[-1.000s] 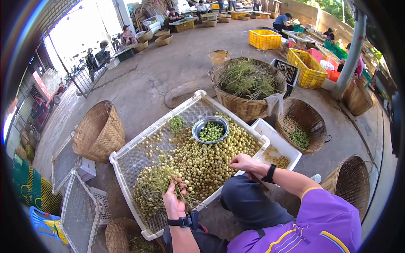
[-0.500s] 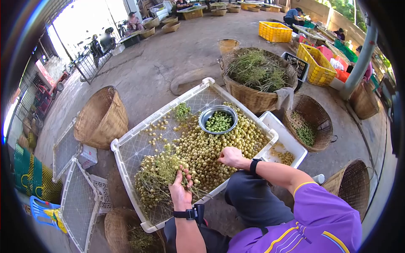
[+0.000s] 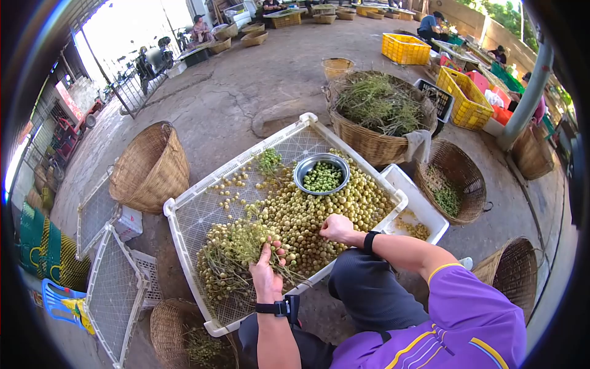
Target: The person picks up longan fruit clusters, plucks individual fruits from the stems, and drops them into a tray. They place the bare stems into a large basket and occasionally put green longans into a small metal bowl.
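My left hand (image 3: 267, 270) has its fingers wrapped round a bunch of thin green stems (image 3: 243, 246) with small round fruits on them, over the left front of a white mesh tray (image 3: 182, 246). My right hand (image 3: 337, 229) is closed in a pinch just above a spread of loose yellow-green round fruits (image 3: 301, 224); whatever its fingertips hold is hidden. Behind it, a metal bowl (image 3: 297, 176) of smaller green fruits (image 3: 324, 177) rests on the loose fruits. A small green sprig cluster (image 3: 269, 160) lies near the tray's back left.
A wicker basket heaped with cut stems (image 3: 381, 104) stands behind the tray. A white bin (image 3: 435, 230) and a basket with green fruits (image 3: 448, 200) are at right. An upright wicker basket (image 3: 149, 166) and mesh trays (image 3: 117, 295) stand at left. People sit farther back.
The whole view has shifted slightly. My left hand still grips the stems, and my right hand stays pinched at nearly the same spot over the fruits.
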Available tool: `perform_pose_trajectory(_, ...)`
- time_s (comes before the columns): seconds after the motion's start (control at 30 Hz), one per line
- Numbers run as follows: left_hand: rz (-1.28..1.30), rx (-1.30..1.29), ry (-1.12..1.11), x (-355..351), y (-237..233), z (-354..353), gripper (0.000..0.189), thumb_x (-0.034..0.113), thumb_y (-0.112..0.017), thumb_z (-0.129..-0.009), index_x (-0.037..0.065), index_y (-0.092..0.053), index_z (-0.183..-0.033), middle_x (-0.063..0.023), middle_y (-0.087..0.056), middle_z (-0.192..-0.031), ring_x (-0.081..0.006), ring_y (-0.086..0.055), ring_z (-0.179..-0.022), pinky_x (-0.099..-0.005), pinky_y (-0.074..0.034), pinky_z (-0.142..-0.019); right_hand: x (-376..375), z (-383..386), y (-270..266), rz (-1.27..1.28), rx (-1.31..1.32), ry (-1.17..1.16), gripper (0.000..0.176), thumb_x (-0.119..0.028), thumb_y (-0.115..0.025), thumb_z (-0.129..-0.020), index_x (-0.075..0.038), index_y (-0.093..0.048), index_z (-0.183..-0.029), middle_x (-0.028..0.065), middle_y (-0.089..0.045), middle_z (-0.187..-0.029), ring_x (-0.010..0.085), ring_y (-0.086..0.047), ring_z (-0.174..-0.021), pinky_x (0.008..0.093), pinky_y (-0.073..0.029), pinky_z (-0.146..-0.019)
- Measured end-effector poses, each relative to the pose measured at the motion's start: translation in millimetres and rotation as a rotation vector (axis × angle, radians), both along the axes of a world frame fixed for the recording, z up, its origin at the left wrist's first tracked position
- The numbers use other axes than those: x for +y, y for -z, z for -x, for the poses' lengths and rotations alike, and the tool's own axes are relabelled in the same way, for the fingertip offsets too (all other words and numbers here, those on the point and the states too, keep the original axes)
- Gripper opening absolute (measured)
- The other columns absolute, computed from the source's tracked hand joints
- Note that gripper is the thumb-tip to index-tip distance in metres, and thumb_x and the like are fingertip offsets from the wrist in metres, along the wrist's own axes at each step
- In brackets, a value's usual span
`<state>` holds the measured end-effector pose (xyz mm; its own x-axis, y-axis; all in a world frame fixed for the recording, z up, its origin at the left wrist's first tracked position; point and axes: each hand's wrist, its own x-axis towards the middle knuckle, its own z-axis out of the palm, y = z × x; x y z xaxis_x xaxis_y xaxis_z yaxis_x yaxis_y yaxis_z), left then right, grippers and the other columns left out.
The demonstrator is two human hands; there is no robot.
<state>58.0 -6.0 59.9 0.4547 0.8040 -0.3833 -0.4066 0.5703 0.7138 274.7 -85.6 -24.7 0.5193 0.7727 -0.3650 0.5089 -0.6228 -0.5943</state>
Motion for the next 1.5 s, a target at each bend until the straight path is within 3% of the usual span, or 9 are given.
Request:
perform_pose_trajectory(0.1, 0.012, -0.011, -0.005, 2, 2, 0, 0.017, 0.012, -0.052, -0.089, 0.001, -0.057, -0.102, -0.0092, -0.061, -0.083, -0.0158, -0.055, -0.064, -0.0236, -0.039, -0.045, 0, -1, 0, -0.006, 0.026, -0.001, 0.021, -0.027, -0.057, -0.067, -0.013, -0.071, -0.073, 0.0031, -0.067, -0.068, 0.019, -0.064, -0.065, 0.0311, -0.051, -0.065)
perform_pose_trajectory(0.37, -0.041, -0.027, 0.025, 6, -2, -1, 0.018, 0.012, -0.049, -0.09, 0.002, -0.055, -0.104, -0.0107, -0.059, -0.088, -0.014, -0.053, -0.066, -0.0225, -0.039, -0.045, 0, 0, -84, -0.254, 1.008, 0.003, 0.014, -0.019, -0.057, -0.08, -0.006, -0.056, -0.086, 0.0061, -0.067, -0.081, 0.0098, -0.064, -0.064, 0.018, -0.047, -0.05)
perform_pose_trajectory(0.57, -0.093, 0.006, -0.014, 6, -10, -3, 0.015, 0.013, -0.054, -0.088, 0.003, -0.058, -0.098, -0.0118, -0.064, -0.085, -0.0137, -0.055, -0.06, -0.022, -0.039, -0.045, 15, 34, -119, -0.319, 0.869, -0.298, 0.017, -0.021, -0.059, -0.082, -0.004, -0.059, -0.083, 0.0011, -0.062, -0.069, 0.0062, -0.058, -0.059, 0.0182, -0.046, -0.052)
perform_pose_trajectory(0.77, -0.258, 0.134, -0.037, -1, -12, -7, 0.015, 0.014, -0.056, -0.087, 0.005, -0.058, -0.099, -0.0065, -0.062, -0.083, -0.0116, -0.054, -0.063, -0.0218, -0.038, -0.046, 26, 62, -136, -0.41, 0.672, -0.282, 0.02, -0.02, -0.062, -0.078, -0.001, -0.065, -0.078, 0.001, -0.062, -0.065, 0.005, -0.055, -0.057, 0.0202, -0.045, -0.053)
perform_pose_trajectory(0.87, -0.287, 0.148, -0.057, -7, -17, -10, 0.015, 0.019, -0.06, -0.086, 0.006, -0.059, -0.093, -0.0001, -0.059, -0.079, -0.008, -0.053, -0.064, -0.0219, -0.039, -0.049, 28, 65, -134, -0.428, 0.584, -0.258, 0.021, -0.021, -0.062, -0.077, 0.0, -0.066, -0.078, 0.0037, -0.065, -0.068, 0.0076, -0.058, -0.059, 0.0229, -0.046, -0.055)
perform_pose_trajectory(1.13, -0.333, 0.167, -0.015, -6, -15, -11, 0.015, 0.017, -0.065, -0.083, 0.005, -0.061, -0.09, -0.0001, -0.061, -0.08, -0.0086, -0.055, -0.065, -0.0217, -0.039, -0.049, 27, 69, -137, -0.462, 0.199, -0.266, 0.021, -0.022, -0.063, -0.075, -0.003, -0.066, -0.082, 0.0095, -0.065, -0.07, 0.019, -0.063, -0.063, 0.0309, -0.048, -0.059)
perform_pose_trajectory(1.43, 0.039, -0.079, -0.033, 8, -5, 0, 0.015, 0.02, -0.057, -0.087, 0.005, -0.058, -0.089, -0.0035, -0.059, -0.078, -0.0106, -0.05, -0.063, -0.0221, -0.035, -0.046, 29, 56, -128, -0.589, 0.244, -0.089, 0.018, -0.02, -0.061, -0.08, -0.005, -0.067, -0.087, 0.0112, -0.065, -0.079, 0.019, -0.062, -0.071, 0.0318, -0.048, -0.065)
perform_pose_trajectory(1.47, 0.038, -0.131, -0.006, 11, -3, 3, 0.017, 0.022, -0.051, -0.09, 0.005, -0.054, -0.089, -0.0031, -0.054, -0.078, -0.0106, -0.046, -0.064, -0.0219, -0.034, -0.049, 33, 49, -120, -0.536, 0.267, -0.168, 0.021, -0.02, -0.056, -0.088, -0.004, -0.063, -0.1, 0.003, -0.065, -0.085, 0.009, -0.059, -0.074, 0.0239, -0.048, -0.062)
perform_pose_trajectory(1.5, 0.038, -0.129, 0.0, 13, -2, 5, 0.017, 0.022, -0.051, -0.09, 0.005, -0.054, -0.089, -0.0031, -0.054, -0.078, -0.0106, -0.046, -0.064, -0.0219, -0.034, -0.049, 32, 47, -113, -0.537, 0.268, -0.161, 0.021, -0.02, -0.056, -0.088, -0.004, -0.063, -0.1, 0.003, -0.065, -0.085, 0.009, -0.059, -0.074, 0.0239, -0.048, -0.062)
